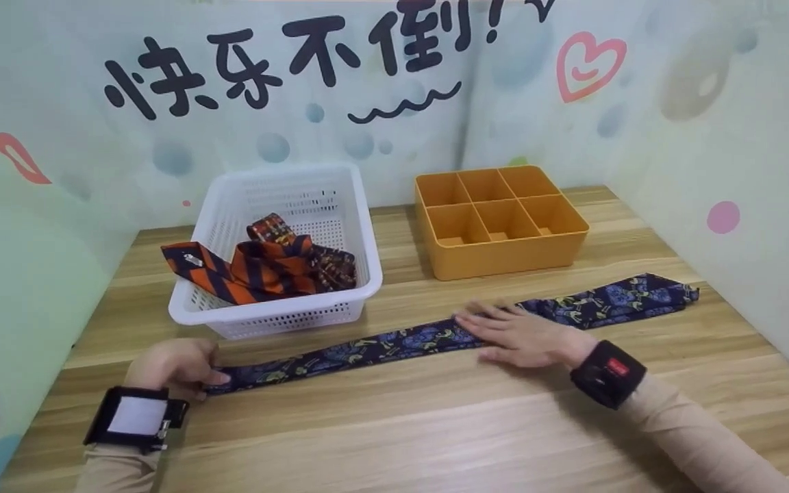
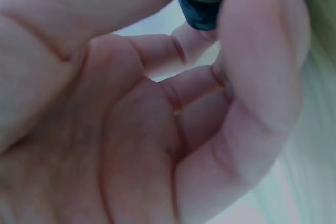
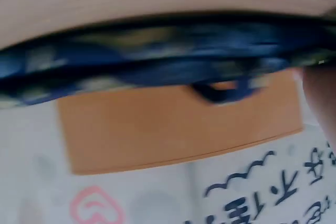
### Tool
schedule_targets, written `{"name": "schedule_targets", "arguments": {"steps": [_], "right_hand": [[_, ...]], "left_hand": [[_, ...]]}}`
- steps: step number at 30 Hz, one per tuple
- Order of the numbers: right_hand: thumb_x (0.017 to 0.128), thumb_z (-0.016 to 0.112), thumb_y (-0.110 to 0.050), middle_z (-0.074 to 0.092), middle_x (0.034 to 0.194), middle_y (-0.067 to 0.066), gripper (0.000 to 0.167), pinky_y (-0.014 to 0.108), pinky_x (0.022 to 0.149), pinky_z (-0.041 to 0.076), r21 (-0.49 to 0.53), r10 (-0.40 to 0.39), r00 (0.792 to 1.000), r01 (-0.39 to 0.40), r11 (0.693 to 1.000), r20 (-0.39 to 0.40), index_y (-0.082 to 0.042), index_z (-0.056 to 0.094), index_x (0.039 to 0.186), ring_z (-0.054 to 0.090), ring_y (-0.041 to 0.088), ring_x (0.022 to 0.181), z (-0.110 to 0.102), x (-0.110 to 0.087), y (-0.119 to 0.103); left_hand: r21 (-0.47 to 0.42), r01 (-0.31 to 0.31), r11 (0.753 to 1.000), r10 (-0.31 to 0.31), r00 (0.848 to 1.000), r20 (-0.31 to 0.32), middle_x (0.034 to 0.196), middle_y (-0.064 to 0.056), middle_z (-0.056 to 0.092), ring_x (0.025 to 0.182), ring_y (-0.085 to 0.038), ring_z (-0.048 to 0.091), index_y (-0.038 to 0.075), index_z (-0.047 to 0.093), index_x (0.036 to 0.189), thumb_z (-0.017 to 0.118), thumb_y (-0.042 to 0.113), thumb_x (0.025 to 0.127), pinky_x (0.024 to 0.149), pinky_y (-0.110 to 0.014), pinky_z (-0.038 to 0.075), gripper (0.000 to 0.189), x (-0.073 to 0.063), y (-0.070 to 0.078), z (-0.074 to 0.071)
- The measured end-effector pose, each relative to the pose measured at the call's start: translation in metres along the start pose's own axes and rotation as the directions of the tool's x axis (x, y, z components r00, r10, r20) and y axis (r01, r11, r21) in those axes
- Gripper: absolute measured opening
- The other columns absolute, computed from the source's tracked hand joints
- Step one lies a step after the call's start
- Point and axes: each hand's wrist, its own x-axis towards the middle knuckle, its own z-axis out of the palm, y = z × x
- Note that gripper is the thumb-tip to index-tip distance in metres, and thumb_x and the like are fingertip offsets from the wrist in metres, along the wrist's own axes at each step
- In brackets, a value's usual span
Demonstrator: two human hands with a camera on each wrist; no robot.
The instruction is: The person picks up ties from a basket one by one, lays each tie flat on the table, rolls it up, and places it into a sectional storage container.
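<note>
Left hand (image 1: 174,366) pinches the narrow end of the patterned navy tie (image 1: 381,349) between thumb and fingers, just in front of the basket; reads as an anchor, so the strip can't slide. Right hand (image 1: 521,334) lies across the tie, fingers straight and a bit spread, palm down; probably there to flatten cloth against the wood table (image 1: 401,431) (right wrist view is blurred, can't tell how hard it presses). Tie runs on a slant, wide end beyond the right hand; full-length layout likely keeps twists out. Behind its left half: white basket (image 1: 278,311) with an orange-striped tie (image 1: 257,274) and brown patterned tie (image 1: 334,268) loosely heaped, one striped end poking over the rim, handy for the left hand. Farther right, near the backdrop (image 1: 401,144): orange organizer (image 1: 507,257), six compartments facing up, presumably parked out of the tie's way.
</note>
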Motion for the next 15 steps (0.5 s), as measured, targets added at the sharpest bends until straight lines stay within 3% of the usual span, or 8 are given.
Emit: {"name": "schedule_targets", "arguments": {"steps": [5, 8, 11, 15], "right_hand": [[0.102, 0.033, -0.038, 0.017, 0.159, 0.005, 0.057, 0.056, 0.118, 0.011, 0.043, 0.050, 0.995, -0.046, 0.998, -0.091, -0.015, 0.016, 0.152, 0.015, 0.031, 0.147, 0.007, -0.021, 0.030], [0.103, 0.036, -0.032, 0.026, 0.156, 0.008, 0.052, 0.054, 0.116, 0.018, 0.155, 0.040, 0.987, -0.015, 0.988, -0.159, -0.014, 0.026, 0.150, 0.025, 0.032, 0.144, 0.008, -0.027, 0.043], [0.099, 0.046, -0.024, 0.040, 0.149, 0.014, 0.046, 0.051, 0.110, 0.031, 0.233, 0.008, 0.969, 0.051, 0.971, -0.248, -0.010, 0.041, 0.143, 0.040, 0.034, 0.136, 0.005, -0.033, 0.056], [0.089, 0.063, -0.017, 0.056, 0.134, 0.018, 0.042, 0.046, 0.097, 0.046, 0.243, -0.015, 0.943, 0.101, 0.965, -0.331, -0.003, 0.058, 0.128, 0.057, 0.035, 0.119, -0.001, -0.042, 0.074]], "left_hand": [[-0.004, -0.001, 1.000, 0.001, 1.000, -0.004, 0.086, -0.010, 0.054, 0.066, -0.013, 0.058, -0.001, 0.050, 0.097, 0.064, 0.018, 0.089, 0.063, -0.024, 0.052, 0.025, 0.000, -0.004, -0.001], [-0.007, -0.017, 1.000, 0.017, 1.000, -0.009, 0.084, -0.009, 0.054, 0.065, -0.012, 0.058, -0.001, 0.049, 0.095, 0.064, 0.017, 0.089, 0.063, -0.024, 0.052, 0.024, -0.001, -0.006, -0.001], [-0.029, -0.007, 1.000, 0.007, 1.000, -0.005, 0.084, -0.010, 0.053, 0.065, -0.012, 0.057, -0.002, 0.049, 0.095, 0.063, 0.015, 0.089, 0.063, -0.023, 0.053, 0.023, -0.002, -0.009, -0.003], [-0.059, 0.007, 0.998, -0.007, 1.000, 0.004, 0.083, -0.009, 0.054, 0.064, -0.011, 0.058, -0.003, 0.048, 0.099, 0.062, 0.015, 0.090, 0.062, -0.023, 0.053, 0.025, -0.002, -0.013, -0.004]]}}
